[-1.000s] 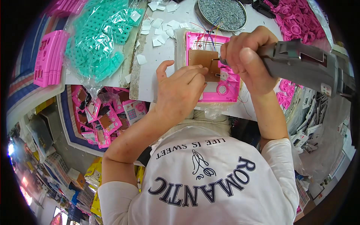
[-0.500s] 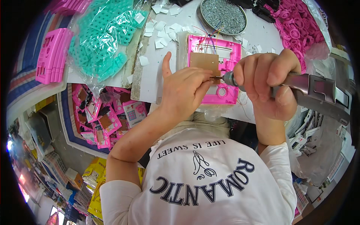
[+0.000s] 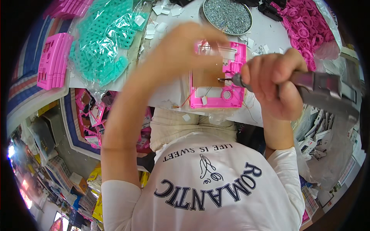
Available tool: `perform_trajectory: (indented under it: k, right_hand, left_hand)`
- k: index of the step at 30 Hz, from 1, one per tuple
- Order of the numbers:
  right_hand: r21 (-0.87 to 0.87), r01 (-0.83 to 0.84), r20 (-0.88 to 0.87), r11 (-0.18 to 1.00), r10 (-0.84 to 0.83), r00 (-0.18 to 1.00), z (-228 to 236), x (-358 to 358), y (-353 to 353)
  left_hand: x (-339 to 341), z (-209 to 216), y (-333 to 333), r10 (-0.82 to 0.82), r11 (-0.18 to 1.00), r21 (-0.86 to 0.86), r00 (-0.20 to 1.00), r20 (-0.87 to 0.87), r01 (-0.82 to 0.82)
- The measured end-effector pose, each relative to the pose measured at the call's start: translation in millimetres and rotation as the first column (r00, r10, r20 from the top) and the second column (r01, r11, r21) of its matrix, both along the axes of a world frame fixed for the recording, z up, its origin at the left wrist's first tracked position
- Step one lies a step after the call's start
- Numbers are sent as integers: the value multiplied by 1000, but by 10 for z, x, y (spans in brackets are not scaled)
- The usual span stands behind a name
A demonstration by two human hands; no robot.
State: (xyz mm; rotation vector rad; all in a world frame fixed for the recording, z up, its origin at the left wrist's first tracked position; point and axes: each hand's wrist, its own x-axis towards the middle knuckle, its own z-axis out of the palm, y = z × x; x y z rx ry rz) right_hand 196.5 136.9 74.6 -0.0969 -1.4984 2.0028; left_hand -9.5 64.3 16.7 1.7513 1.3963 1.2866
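Head view shows a brown board (image 3: pixel 205 79) in a pink casing (image 3: pixel 236 102), the right hand (image 3: pixel 274 84) gripping a driver (image 3: pixel 320 86) from the casing's right, seemingly so the bit (image 3: pixel 225 79) reaches the board, the blurred left hand (image 3: pixel 192 44), grip unclear, over the casing's far-left corner.

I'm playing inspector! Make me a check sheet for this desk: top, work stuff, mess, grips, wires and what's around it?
Surface: white table, partly covered.
Job's things: brown board lying in a pink case; grey driver, its tip at the board's right side, contact unclear.
Clutter: white scraps; bowl of metal bits; heaped pink rings; bagged teal parts.
Grips: right grip closed around the driver; left grip blurred, over the case's upper left, contents unclear.
Cables: thin wires beside the case.
Surroundings: stacked pink panels left; yellow packs lower left.
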Motion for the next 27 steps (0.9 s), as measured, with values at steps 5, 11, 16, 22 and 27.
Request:
perform_trajectory:
  k: [5, 11, 16, 22, 27]
  right_hand:
    - [-120, -62, 0, 991, 63, 998, -97, -128, -175]
    - [-52, -20, 105, 998, 25, 994, -98, -95, -287]
    - [108, -7, 175, 994, -12, 985, -118, -188, -313]
    - [199, -71, 251, 977, 19, 968, -116, -180, -338]
    - [176, -125, 150, 976, 99, 984, -58, -150, -194]
  left_hand:
    - [-269, -259, 1152, 258, 934, 66, 534, -805, -352]
    - [-108, -400, 1288, 110, 972, -26, 547, -830, -235]
    - [-111, -446, 1305, 30, 988, -52, 505, -863, -148]
    - [-68, -352, 1325, 60, 987, -21, 483, -874, -160]
    - [-185, -75, 814, 294, 956, 163, 779, -554, -245]
